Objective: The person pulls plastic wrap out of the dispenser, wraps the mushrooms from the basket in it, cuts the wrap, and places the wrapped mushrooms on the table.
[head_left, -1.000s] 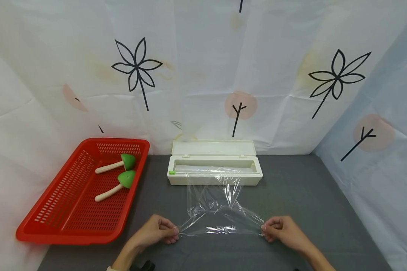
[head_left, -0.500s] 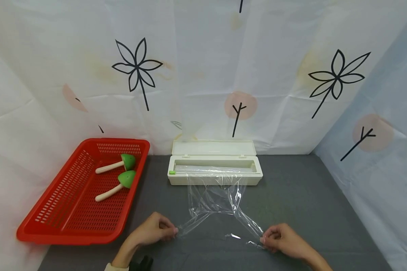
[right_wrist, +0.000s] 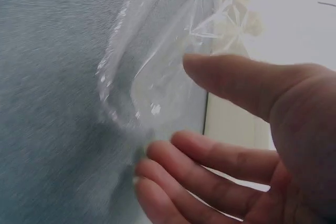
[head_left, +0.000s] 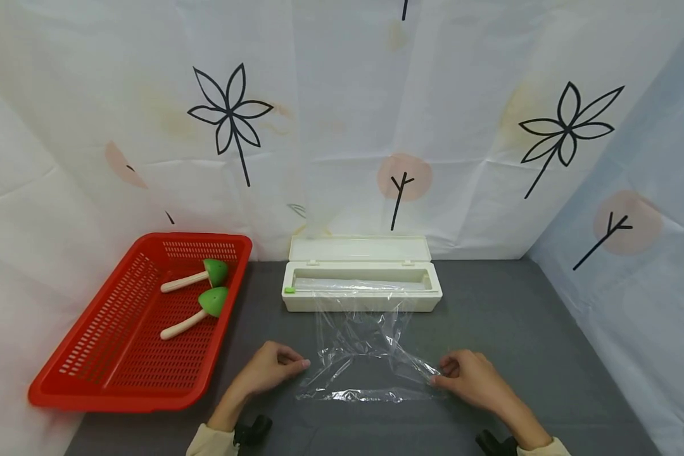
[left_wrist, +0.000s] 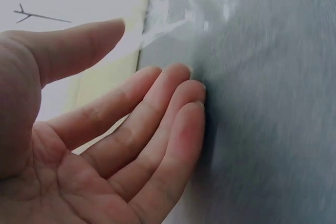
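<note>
A sheet of clear plastic wrap (head_left: 365,342) runs from the white wrap dispenser box (head_left: 361,303) toward me and lies wrinkled on the dark table. My left hand (head_left: 270,368) is beside its near left corner, thumb and fingers parted with nothing between them. In the left wrist view the left fingers (left_wrist: 173,124) are loosely bent and the thumb stands away from them. At the near right corner is my right hand (head_left: 472,379), its thumb tip at the film's edge. The right wrist view shows the right thumb (right_wrist: 231,77) well apart from the fingers, holding nothing.
A red plastic basket (head_left: 120,400) stands on the left with two green-capped, mushroom-shaped pieces (head_left: 212,301) in it. The dispenser's lid (head_left: 359,249) is raised at the back, and a roll (head_left: 353,285) lies inside. Behind is a patterned white cloth (head_left: 330,126).
Both hands have let go of the wrap's near corners and moved slightly away from me. The film's near edge, pinched at both corners earlier, now lies loose.
</note>
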Tool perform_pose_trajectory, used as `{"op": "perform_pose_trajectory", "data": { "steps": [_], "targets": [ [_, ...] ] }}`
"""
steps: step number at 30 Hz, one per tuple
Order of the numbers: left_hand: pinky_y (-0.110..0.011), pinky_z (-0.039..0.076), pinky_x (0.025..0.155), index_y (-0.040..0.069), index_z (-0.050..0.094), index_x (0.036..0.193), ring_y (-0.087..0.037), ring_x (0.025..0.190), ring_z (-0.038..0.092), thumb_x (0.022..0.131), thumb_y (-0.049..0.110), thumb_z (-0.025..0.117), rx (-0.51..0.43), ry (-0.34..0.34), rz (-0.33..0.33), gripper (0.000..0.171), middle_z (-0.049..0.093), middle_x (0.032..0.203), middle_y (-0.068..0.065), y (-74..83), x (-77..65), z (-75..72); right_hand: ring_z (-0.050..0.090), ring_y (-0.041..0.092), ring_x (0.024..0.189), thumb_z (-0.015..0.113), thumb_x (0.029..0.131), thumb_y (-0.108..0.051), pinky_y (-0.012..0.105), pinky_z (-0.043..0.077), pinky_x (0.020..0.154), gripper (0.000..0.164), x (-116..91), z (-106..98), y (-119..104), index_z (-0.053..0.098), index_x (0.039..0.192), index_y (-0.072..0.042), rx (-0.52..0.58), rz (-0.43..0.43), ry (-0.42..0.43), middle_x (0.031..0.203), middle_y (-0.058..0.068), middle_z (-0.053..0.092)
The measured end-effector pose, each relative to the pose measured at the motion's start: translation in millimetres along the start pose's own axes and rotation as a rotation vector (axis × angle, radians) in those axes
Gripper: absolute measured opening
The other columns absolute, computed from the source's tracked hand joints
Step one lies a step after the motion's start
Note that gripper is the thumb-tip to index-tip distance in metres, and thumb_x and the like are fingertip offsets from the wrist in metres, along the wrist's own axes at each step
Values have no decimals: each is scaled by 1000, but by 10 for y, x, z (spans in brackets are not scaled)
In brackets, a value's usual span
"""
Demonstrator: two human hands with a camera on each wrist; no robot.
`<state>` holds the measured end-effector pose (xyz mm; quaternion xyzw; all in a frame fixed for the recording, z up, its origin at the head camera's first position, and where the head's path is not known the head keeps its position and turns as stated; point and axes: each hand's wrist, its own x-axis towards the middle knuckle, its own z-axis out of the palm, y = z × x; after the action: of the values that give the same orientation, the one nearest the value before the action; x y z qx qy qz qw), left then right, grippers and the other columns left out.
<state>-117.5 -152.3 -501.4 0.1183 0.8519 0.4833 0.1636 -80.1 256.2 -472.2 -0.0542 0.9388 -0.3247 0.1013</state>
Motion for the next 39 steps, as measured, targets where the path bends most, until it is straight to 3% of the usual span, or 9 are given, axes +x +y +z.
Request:
{"op": "perform_pose_trajectory", "data": {
  "steps": [3,7,12,22,28,34,39],
  "targets": [
    [-28,50,58,1,79,89,-10,64,63,87,27,80,-9,25,-12,26,72,73,-2,32,44,89,64,11,73,89,78,-30,34,53,68,35,93,57,-72,74,95,-3,-26,17,37,83,-2,70],
    [-28,48,54,2,79,83,-10,58,61,84,26,84,-12,25,-28,24,70,66,-1,76,78,183,63,8,68,87,80,-25,28,51,62,25,197,152,-89,75,90,-6,16,-59,44,78,-4,68],
    [-28,47,51,5,77,76,-9,55,59,74,14,91,-17,-8,-59,16,68,63,2,94,80,264,56,2,59,83,82,-11,24,46,56,12,256,232,-25,73,77,-12,34,-147,67,68,-9,64],
    [-28,46,53,9,75,73,-9,56,58,69,7,91,46,-36,-84,17,66,62,4,103,-74,253,51,0,55,80,86,-9,23,44,51,14,2,227,111,70,76,-9,140,-136,-28,67,-7,62],
    [-28,46,53,11,73,71,-9,56,58,67,5,91,93,-38,-76,19,66,60,5,129,-172,209,51,-2,56,81,84,-9,23,45,52,15,-182,216,190,69,74,-10,147,-140,-33,65,-9,62],
    [-27,45,51,14,73,69,-7,54,57,65,7,92,126,-65,-34,21,63,58,9,154,-233,243,48,-3,55,82,83,-14,24,42,51,19,-264,212,235,67,71,-13,110,-114,-43,63,-11,60],
    [-26,44,51,14,73,69,-6,54,56,69,13,93,126,-93,4,20,63,59,11,147,-239,227,47,-3,53,80,87,-20,23,41,49,22,-257,160,256,68,70,-14,138,-127,-104,61,-12,61]
  ]
}}
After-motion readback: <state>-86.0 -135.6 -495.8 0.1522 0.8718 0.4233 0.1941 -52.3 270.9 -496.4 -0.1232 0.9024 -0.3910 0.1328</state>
